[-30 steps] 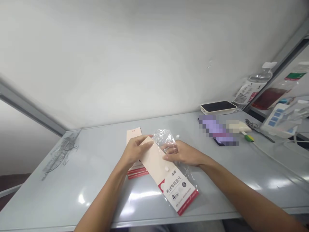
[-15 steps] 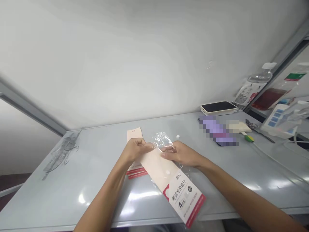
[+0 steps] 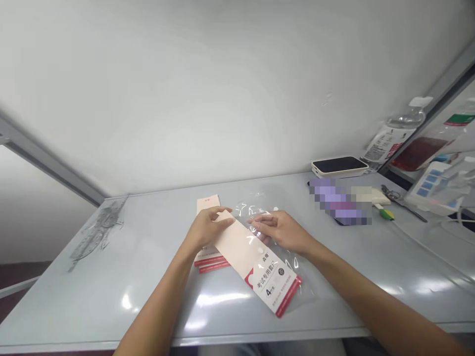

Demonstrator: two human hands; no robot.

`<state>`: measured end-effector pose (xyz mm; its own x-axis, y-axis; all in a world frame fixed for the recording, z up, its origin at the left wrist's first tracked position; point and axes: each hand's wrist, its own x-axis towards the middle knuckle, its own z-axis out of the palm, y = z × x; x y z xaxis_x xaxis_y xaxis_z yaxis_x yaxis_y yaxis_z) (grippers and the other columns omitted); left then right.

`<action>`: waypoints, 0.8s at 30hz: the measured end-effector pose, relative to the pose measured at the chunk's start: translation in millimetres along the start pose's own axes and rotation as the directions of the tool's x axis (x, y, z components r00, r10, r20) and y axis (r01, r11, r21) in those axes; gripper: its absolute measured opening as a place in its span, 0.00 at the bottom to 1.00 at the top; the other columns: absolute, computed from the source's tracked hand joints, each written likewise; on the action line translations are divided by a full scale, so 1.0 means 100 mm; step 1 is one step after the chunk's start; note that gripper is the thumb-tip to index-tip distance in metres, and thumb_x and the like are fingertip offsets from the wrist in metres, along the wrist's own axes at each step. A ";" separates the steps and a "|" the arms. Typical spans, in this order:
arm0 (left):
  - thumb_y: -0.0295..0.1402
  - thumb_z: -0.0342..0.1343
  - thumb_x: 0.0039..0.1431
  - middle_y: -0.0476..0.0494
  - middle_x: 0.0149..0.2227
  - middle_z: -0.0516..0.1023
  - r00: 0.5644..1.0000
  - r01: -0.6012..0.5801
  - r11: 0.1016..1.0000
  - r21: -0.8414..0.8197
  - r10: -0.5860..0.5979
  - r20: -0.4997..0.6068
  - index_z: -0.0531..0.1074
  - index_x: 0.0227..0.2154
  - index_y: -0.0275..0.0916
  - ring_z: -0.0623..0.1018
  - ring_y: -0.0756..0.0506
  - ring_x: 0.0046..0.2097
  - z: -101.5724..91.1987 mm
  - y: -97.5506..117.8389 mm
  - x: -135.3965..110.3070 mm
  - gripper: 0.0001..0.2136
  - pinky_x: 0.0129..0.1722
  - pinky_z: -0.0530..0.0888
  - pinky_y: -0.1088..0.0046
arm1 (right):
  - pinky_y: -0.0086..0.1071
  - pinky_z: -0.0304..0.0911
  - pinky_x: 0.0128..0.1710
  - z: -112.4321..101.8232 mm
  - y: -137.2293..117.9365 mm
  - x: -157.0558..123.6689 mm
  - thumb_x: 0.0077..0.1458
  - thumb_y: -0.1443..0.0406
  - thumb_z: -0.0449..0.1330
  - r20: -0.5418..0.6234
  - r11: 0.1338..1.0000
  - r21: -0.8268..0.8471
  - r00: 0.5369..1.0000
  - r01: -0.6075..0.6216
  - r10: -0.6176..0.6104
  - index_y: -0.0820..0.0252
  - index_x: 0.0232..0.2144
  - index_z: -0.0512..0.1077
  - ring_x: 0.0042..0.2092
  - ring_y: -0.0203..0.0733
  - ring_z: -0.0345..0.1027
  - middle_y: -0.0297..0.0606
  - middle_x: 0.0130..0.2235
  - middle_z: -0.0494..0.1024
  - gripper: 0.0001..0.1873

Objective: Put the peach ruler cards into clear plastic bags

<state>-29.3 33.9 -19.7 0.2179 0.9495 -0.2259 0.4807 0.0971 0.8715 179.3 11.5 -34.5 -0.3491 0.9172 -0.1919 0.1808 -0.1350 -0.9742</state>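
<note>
My left hand (image 3: 205, 228) pinches the top end of a long pale pink card (image 3: 256, 264) with red trim and printed text. The card slants down to the right, partly inside a clear plastic sleeve (image 3: 260, 217). My right hand (image 3: 281, 230) grips the sleeve's upper edge beside the card, fingers closed on the film. Under my left hand lies a stack of similar pink cards (image 3: 208, 247) on the grey table (image 3: 111, 277).
At the back right lie a white case with a dark top (image 3: 338, 166), a blurred purple item (image 3: 339, 205), a beige pad (image 3: 371, 195), scissors (image 3: 403, 200), a water bottle (image 3: 395, 132) and a white device with blue buttons (image 3: 430, 185). A wall rises behind the table.
The card first slid down toward the table's front edge, then came back up toward my hands, and lies further inside the clear sleeve. Both hands stayed near the same spot.
</note>
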 end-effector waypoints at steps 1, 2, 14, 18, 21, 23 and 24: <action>0.45 0.56 0.44 0.43 0.34 0.76 1.000 -0.017 1.000 0.008 0.017 -0.003 0.72 0.42 0.39 0.75 0.45 0.31 -0.01 0.00 0.00 0.22 0.28 0.69 0.72 | 0.31 0.64 0.29 -0.01 -0.01 0.00 0.49 0.57 0.57 -0.012 1.000 -0.012 1.000 -0.003 0.003 0.63 0.36 0.72 0.25 0.35 0.68 0.39 0.30 0.76 0.16; 0.44 0.56 0.44 0.44 0.35 0.76 0.999 -0.038 0.999 0.004 0.038 0.000 0.71 0.43 0.39 0.75 0.45 0.32 -0.02 0.01 0.00 0.23 0.29 0.70 0.73 | 0.31 0.64 0.29 -0.03 -0.02 0.00 0.49 0.57 0.57 -0.011 1.000 -0.017 1.000 -0.006 0.005 0.63 0.36 0.72 0.26 0.35 0.69 0.40 0.31 0.76 0.16; 0.42 0.55 0.46 0.45 0.39 0.77 0.978 -0.142 0.990 0.018 0.143 -0.154 0.71 0.43 0.40 0.75 0.44 0.39 0.16 0.00 0.00 0.20 0.34 0.70 0.73 | 0.29 0.61 0.25 0.00 0.03 0.01 0.49 0.59 0.58 0.085 0.998 0.060 0.996 0.020 -0.025 0.63 0.40 0.70 0.24 0.34 0.65 0.35 0.26 0.74 0.17; 0.42 0.56 0.46 0.45 0.40 0.76 0.965 -0.169 0.983 0.070 0.180 -0.191 0.72 0.41 0.41 0.74 0.44 0.40 0.21 -0.01 -0.01 0.19 0.39 0.70 0.71 | 0.29 0.61 0.26 0.02 0.05 0.02 0.47 0.59 0.59 0.083 0.995 0.094 0.997 -0.014 0.006 0.64 0.38 0.71 0.25 0.35 0.66 0.35 0.26 0.75 0.17; 0.42 0.53 0.49 0.44 0.42 0.75 0.951 -0.211 0.974 0.079 0.224 -0.214 0.73 0.40 0.40 0.73 0.43 0.43 0.23 0.00 -0.02 0.17 0.42 0.68 0.70 | 0.29 0.61 0.27 0.03 0.07 0.02 0.46 0.58 0.60 0.092 0.992 0.122 0.996 -0.025 0.014 0.64 0.38 0.71 0.27 0.36 0.67 0.36 0.26 0.75 0.18; 0.41 0.50 0.52 0.43 0.41 0.74 0.943 -0.239 0.969 0.066 0.248 -0.223 0.73 0.41 0.40 0.72 0.44 0.43 0.22 0.01 -0.03 0.16 0.43 0.68 0.70 | 0.31 0.62 0.29 0.02 0.09 0.03 0.45 0.58 0.60 0.101 0.993 0.120 0.995 -0.019 0.007 0.65 0.38 0.71 0.29 0.38 0.68 0.38 0.28 0.76 0.19; 0.41 0.49 0.53 0.43 0.41 0.74 0.942 -0.250 0.967 0.049 0.255 -0.219 0.73 0.41 0.40 0.72 0.44 0.43 0.22 0.02 -0.03 0.16 0.42 0.68 0.70 | 0.31 0.62 0.30 0.02 0.09 0.03 0.45 0.58 0.60 0.102 0.993 0.113 0.995 -0.017 0.005 0.65 0.38 0.71 0.30 0.39 0.68 0.39 0.29 0.76 0.19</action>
<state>-10.6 24.7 -26.7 0.1420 0.9843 0.1044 0.4521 -0.1583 0.8778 178.3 12.8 -44.4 -0.4400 0.8735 -0.2084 0.0818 -0.1921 -0.9780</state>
